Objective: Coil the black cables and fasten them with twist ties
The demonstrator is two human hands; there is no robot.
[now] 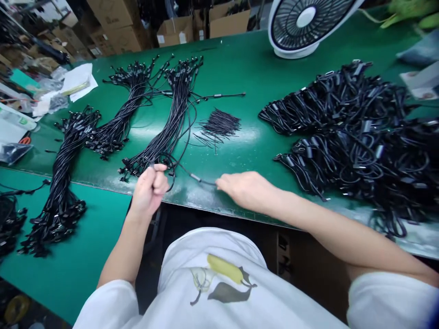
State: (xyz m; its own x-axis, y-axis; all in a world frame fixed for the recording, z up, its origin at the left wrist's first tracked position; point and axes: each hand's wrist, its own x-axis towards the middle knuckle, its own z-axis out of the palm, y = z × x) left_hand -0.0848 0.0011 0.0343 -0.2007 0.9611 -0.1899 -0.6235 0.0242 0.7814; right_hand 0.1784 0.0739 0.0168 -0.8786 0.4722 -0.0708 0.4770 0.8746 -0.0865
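Observation:
Near the table's front edge, my right hand (236, 186) is closed on the end of a black cable (187, 171), which has a grey sleeve on it. The cable runs left from there and loops by my left hand (151, 185). That hand is closed too, its fingers curled around part of the same cable beside the lower end of a long cable bundle (171, 114). Just behind my hands lies a small heap of short black ties (221, 123). The connector ends inside both fists are hidden.
More cable bundles (125, 109) lie to the left, one twisted bundle (63, 160) crossing onto the lower table. Large piles of coiled cables (343, 100) cover the right side. A white fan (305, 23) stands at the back; cardboard boxes (116, 23) are beyond the green table (240, 55).

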